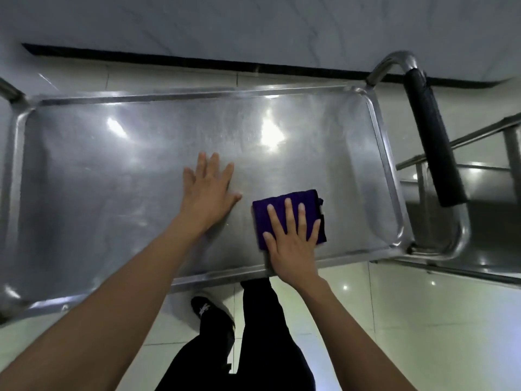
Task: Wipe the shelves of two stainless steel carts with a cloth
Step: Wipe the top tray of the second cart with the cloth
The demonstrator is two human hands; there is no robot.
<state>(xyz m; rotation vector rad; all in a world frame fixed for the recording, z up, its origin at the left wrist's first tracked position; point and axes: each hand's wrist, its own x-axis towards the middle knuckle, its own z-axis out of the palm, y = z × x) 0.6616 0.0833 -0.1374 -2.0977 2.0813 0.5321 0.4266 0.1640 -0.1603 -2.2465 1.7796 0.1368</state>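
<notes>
A stainless steel cart's top shelf (112, 170) fills the view, shiny with a raised rim. A folded purple cloth (284, 201) lies on the shelf near its front right. My right hand (293, 238) presses flat on the cloth with straight, spread fingers. My left hand (210, 193) rests flat on the bare steel just left of the cloth, fingers straight.
The cart's push handle with a black grip (434, 142) stands at the right end. A second steel cart (485, 170) sits further right. A pale wall (253, 24) runs behind. My legs and a dark shoe (211, 311) are on the tiled floor in front.
</notes>
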